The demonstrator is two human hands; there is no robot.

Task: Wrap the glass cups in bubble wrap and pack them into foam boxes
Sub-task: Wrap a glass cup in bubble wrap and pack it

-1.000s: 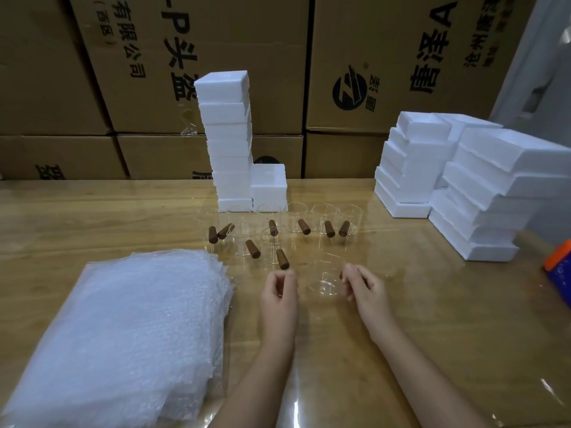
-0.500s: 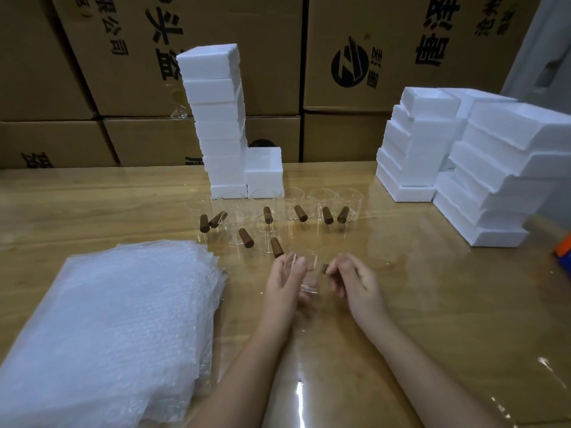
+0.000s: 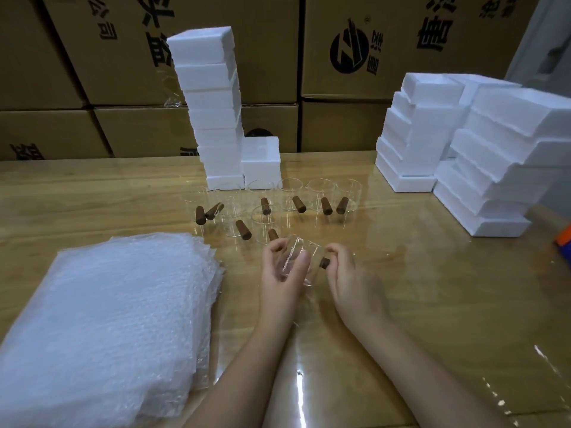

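Glass cup (image 3: 298,261), head view: I see it held tilted between both hands, in front of the tall foam tower (image 3: 213,109) and well toward me from the tower's base; I cannot tell whether it clears the table (image 3: 432,288). The left hand (image 3: 281,273) grips the clear wall, fingers curled over the far side and thumb laid across the near side. The right hand (image 3: 349,273) pinches the cup's brown handle (image 3: 324,262), fingers bent closely round it. Between the tower and the held cup stands a cluster of other cups (image 3: 290,196), upright, each with a brown handle, some touching. A short foam box stack (image 3: 261,162) stands against the tower's right flank. Left of the tower and nearer to me lies a thick pile of bubble wrap sheets (image 3: 105,319), its edge just beside the left wrist. Well to the right of the tower rise two stepped stacks of foam boxes (image 3: 417,140). Behind the tower I see printed cardboard cartons (image 3: 355,50), stacked as a wall.
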